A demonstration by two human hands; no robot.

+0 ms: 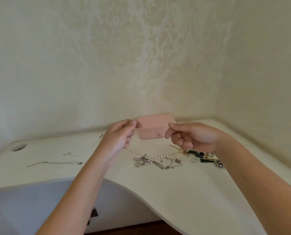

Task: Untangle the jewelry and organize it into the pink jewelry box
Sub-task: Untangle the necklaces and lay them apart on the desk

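The thin pale-gold beaded chain necklace [155, 156] sags in a loop between both raised hands, its low middle brushing the tangled heap of silver chains and pendants [151, 162] on the white bench [183, 192]. Left hand [119, 139] and right hand [190, 137] each have fingers pinched narrow on an end. Behind them the closed pink snap-fastened jewelry box [155, 128] holds nothing visible; sorting seems barely begun.

Pink jewelry box [151, 131], damask-patterned cream wall [141, 56]

A home: damask wallpaper [141, 48], white desk [192, 192] with jewelry
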